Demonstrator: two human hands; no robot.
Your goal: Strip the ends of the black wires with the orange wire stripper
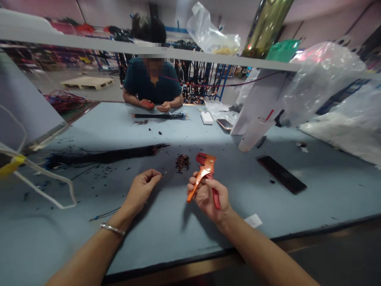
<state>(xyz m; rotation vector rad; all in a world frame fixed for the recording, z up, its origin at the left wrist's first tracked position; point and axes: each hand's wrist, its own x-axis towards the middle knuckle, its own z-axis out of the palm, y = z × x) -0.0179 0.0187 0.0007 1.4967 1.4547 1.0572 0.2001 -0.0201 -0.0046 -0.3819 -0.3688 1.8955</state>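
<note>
My right hand [210, 197] is wrapped round the handles of an orange and red wire stripper [206, 169], its jaws pointing away from me. My left hand [145, 188] pinches a thin dark wire [164, 174], whose short bare end sticks out past the fingertips. The wire's other part trails out from under my left forearm, with a blue-tipped end [95, 218] on the table. Just beyond the hands lies a small pile of dark cut scraps [182, 162]. Farther left rests a long bundle of black wires [113, 155], apart from both hands.
Across the table a person [153, 85] holds something red near another wire bundle [160, 116]. On the right are a dark phone [281, 174] and a plastic cup [256, 133] with a red straw. A white cable [44, 192] loops at left. A shelf bar [178, 52] spans overhead.
</note>
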